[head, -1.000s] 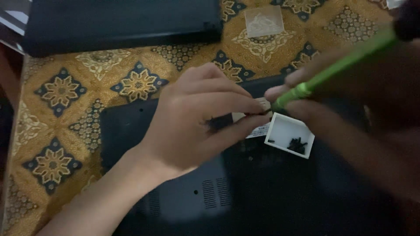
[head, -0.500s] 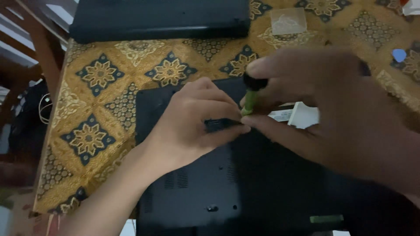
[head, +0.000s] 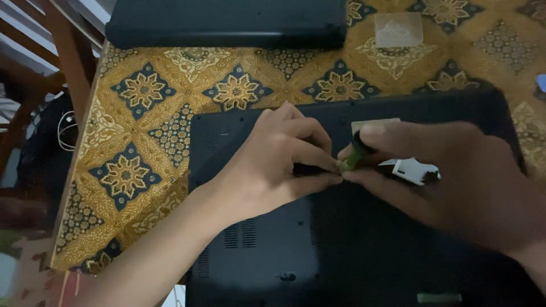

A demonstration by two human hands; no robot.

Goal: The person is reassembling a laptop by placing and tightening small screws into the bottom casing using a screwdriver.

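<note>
From the head view, a black plastic laptop underside (head: 273,250), turned base-up with vent slots showing, lies on the tabletop (head: 142,170), which is covered in a golden-yellow cloth patterned with dark blue star-shaped medallions; the laptop fills the lower middle and right of the picture. The left hand (head: 273,165) rests on the laptop base, fingers curled and pinched together at the tips, pressing down just beside the tool; whether it grips anything small between those fingertips cannot be told. The right hand (head: 455,182) comes in from the right edge, closed around a green-handled screwdriver (head: 354,156), whose shaft stands nearly upright on the laptop base, between the tips of both hands; only a short green stretch and a dark cap show between the fingers.

Just right of the screwdriver, partly under the right hand, lies a small white rectangular paper label or tray (head: 418,169) with dark specks at its corner; what the specks are is too small to tell. A pale beige rectangular sticker (head: 375,121) sits on the laptop just above the right hand's thumb; a small green rectangular label (head: 435,297) sits near the laptop's lower edge.

At the top, well apart from the hands, lies a second dark flat slab-like device (head: 227,23); to its right a clear square plastic packet (head: 399,29) rests on the cloth. A wooden chair frame (head: 68,62) stands beyond the tabletop's left edge.
</note>
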